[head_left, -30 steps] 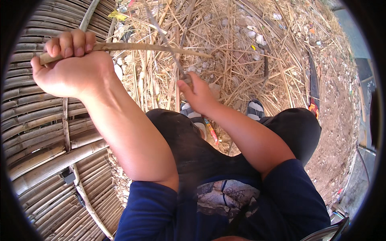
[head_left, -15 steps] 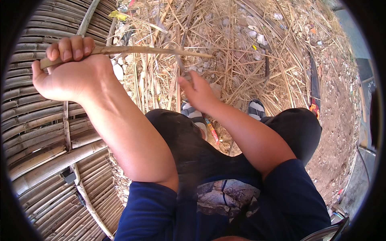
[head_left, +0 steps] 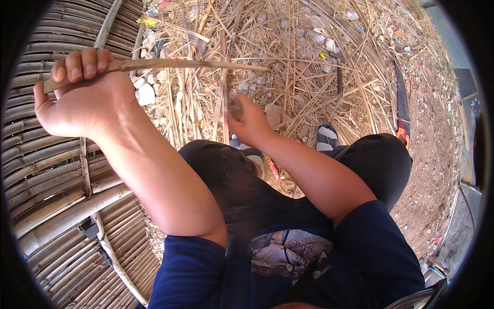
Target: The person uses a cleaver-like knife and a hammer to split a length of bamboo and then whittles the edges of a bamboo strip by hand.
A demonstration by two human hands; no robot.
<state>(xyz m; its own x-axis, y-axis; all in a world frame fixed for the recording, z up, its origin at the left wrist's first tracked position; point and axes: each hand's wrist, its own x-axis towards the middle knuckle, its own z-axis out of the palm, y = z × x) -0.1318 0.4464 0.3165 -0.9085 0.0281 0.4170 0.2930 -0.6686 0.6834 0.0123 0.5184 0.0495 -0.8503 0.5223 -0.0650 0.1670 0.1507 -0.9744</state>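
Your left hand (head_left: 87, 103) is raised at the left side, with the palm turned up and the fingers folded closely around one end of a long wooden strip (head_left: 172, 63). This strip is light brown; it goes out from your fist toward the right, almost level, bends slightly, and becomes thin at its free end, which lies over the littered ground. Your right hand (head_left: 250, 122) is lower and nearer to the middle, in front of your knees, and it is closed around a short, grey-brown handle (head_left: 235, 108). Above this handle the rest of the tool is too blurred, so I cannot tell its shape well, nor if it touches the strip. Your right hand itself is below the strip and apart from it. You wear a dark blue shirt (head_left: 188, 268) and black trousers (head_left: 378, 159), and your knees are bent and spread, with a striped sandal (head_left: 327, 138) visible beside the right knee. Under the strip, the ground is covered by dry straw and thin split pieces (head_left: 303, 87), mixed with stones. Along your left side there is a panel of bamboo slats (head_left: 46, 167). On your right, beyond the knee, a saw (head_left: 401, 110) lies on the ground, with its red-orange handle toward you. A colourful wrapper (head_left: 273, 169) lies between your feet, and a yellow scrap (head_left: 148, 21) is farther away, near the panel.
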